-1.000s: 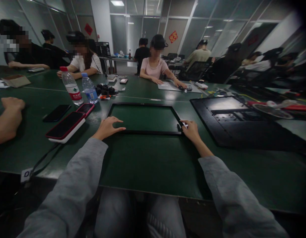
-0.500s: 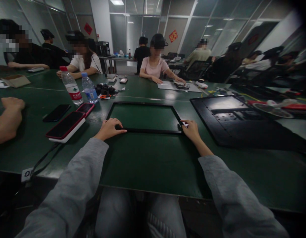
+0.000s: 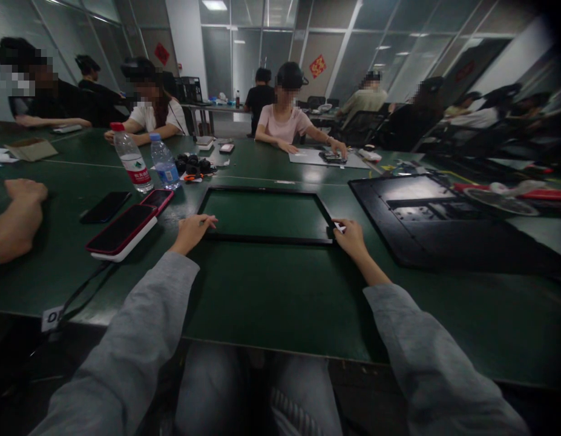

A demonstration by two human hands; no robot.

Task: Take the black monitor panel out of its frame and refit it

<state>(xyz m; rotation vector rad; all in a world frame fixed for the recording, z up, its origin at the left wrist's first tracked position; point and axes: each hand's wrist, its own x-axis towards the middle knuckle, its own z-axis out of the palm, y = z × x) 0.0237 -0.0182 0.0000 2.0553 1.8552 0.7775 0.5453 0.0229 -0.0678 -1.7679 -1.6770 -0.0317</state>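
Note:
A thin black rectangular frame (image 3: 271,240), like a screen bezel, lies flat on the green table with the tabletop showing through its opening. My left hand (image 3: 189,235) is at its near left corner, fingers bent together over the left bar. At the near right corner, my right hand (image 3: 350,237) grips the frame between thumb and fingers. A small white bit shows by those right fingertips; what it is I cannot make out.
To the right lies a large black panel (image 3: 443,236). Left of the frame are a red-edged phone on a white block (image 3: 123,233), a black phone (image 3: 106,207) and two water bottles (image 3: 134,163). Another person's forearm (image 3: 19,221) rests far left; a co-worker (image 3: 284,121) sits opposite.
My left thumb has drawn back from the front bar, and the left fingers have gathered at the corner. My right hand and the frame stay put. The co-worker opposite has shifted a hand.

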